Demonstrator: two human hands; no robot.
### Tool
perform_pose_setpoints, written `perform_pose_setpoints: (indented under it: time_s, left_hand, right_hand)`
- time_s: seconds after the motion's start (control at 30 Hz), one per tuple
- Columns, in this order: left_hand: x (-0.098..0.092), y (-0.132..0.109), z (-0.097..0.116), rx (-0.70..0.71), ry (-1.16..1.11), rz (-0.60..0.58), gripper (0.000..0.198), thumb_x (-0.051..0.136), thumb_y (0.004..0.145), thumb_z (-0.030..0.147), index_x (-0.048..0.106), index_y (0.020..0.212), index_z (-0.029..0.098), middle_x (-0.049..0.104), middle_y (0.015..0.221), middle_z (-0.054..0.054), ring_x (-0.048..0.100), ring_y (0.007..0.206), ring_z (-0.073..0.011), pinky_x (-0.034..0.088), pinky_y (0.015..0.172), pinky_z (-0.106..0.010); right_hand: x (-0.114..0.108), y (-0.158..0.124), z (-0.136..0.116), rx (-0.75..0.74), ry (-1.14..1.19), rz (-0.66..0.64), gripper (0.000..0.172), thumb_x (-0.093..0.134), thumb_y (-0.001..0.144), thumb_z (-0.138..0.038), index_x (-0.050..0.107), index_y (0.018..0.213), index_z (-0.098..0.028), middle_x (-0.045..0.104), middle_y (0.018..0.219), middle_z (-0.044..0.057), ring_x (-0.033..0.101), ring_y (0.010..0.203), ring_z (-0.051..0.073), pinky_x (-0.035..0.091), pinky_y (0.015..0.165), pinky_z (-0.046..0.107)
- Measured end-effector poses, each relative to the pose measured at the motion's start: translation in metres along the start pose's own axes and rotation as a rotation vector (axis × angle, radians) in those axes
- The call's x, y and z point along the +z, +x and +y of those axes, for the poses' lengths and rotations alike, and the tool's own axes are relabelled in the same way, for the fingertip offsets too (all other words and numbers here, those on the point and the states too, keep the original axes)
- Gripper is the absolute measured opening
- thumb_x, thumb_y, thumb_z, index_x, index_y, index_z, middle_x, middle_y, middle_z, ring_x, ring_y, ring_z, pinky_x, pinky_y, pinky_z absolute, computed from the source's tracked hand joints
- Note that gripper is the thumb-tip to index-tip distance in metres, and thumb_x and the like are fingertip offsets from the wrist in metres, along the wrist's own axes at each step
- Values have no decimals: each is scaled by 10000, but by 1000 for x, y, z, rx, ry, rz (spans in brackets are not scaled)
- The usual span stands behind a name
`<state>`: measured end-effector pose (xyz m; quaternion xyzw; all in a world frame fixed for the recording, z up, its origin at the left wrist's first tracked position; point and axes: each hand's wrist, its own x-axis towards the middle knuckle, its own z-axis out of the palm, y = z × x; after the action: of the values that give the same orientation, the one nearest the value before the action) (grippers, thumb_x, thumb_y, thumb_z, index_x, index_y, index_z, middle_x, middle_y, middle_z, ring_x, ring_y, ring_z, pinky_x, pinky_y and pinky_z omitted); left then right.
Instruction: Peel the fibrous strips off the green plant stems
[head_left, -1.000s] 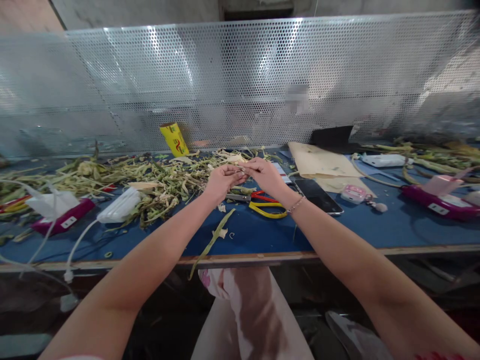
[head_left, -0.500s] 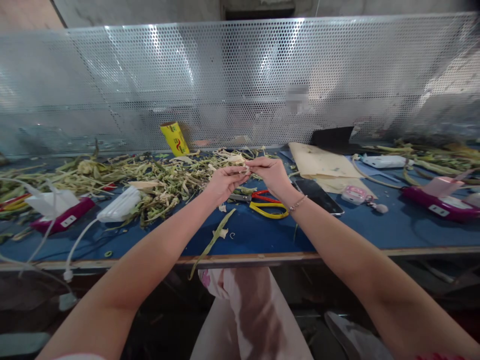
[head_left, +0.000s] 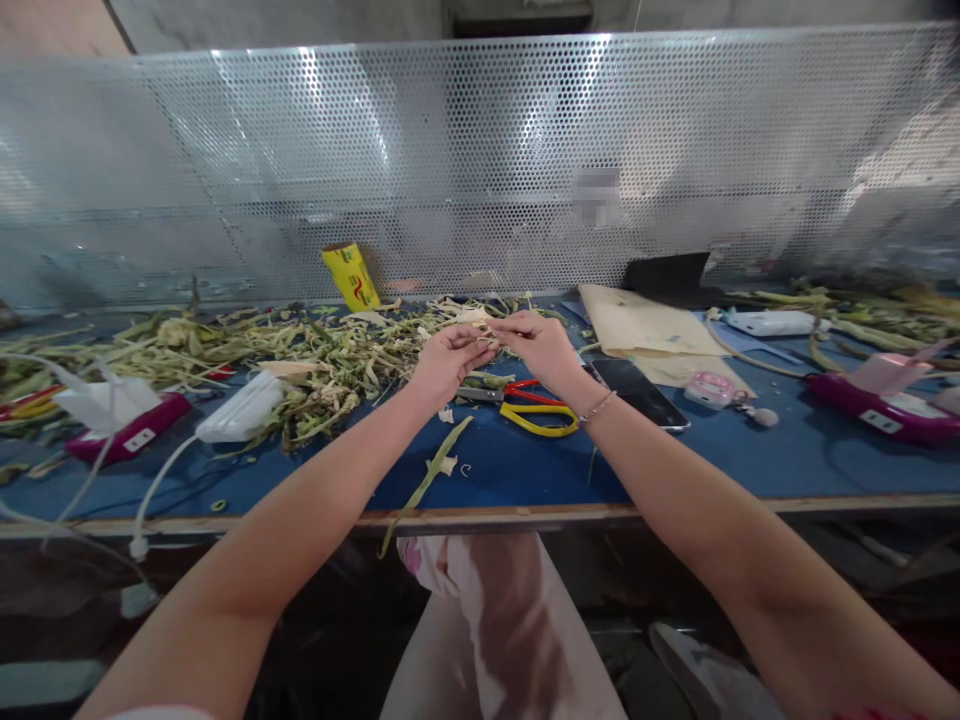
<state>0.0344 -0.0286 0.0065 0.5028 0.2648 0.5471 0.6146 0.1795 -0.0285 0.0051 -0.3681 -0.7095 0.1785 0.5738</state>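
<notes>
My left hand (head_left: 444, 361) and my right hand (head_left: 537, 347) meet above the blue bench top (head_left: 675, 455), fingertips pinched together on a small pale piece that I cannot make out. Both hands are closed. A thin bracelet is on my right wrist. Right under the hands lie pliers with red and yellow handles (head_left: 534, 405). A heap of green and pale plant stems and husks (head_left: 300, 360) spreads to the left and behind the hands. One long stem (head_left: 427, 480) hangs over the front edge.
A black phone (head_left: 637, 392) lies right of the pliers, brown paper (head_left: 637, 325) behind it. A yellow box (head_left: 349, 277) leans on the perforated metal screen (head_left: 480, 160). Magenta devices (head_left: 124, 432) (head_left: 877, 398), a white pack (head_left: 240, 410) and cables sit at both sides.
My hands have stayed together at the same spot, the fingers only shifting slightly on the small piece. Nothing else has moved.
</notes>
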Motion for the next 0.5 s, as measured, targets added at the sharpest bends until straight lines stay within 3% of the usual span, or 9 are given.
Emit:
perform_pose_setpoints:
  time_s: [0.3,0.5]
  left_hand:
    - [-3,0,-3,122,184,31,252,718,567,220,508,686,147,580,596,40,586,550,-78,493,623,-240]
    - [-3,2,-8,197,178,49,191,703,570,192,537,660,161,612,676,13,587,625,-85,486,723,-267]
  right_hand:
    - [2,-2,-3,-15,-115,43,191,556,742,-144,712,814,-228,668,816,26,596,793,143,465,740,296]
    - [4,-1,-1,12,-123,67,174,552,736,-157,709,773,-224,677,808,35,598,787,160,462,746,314]
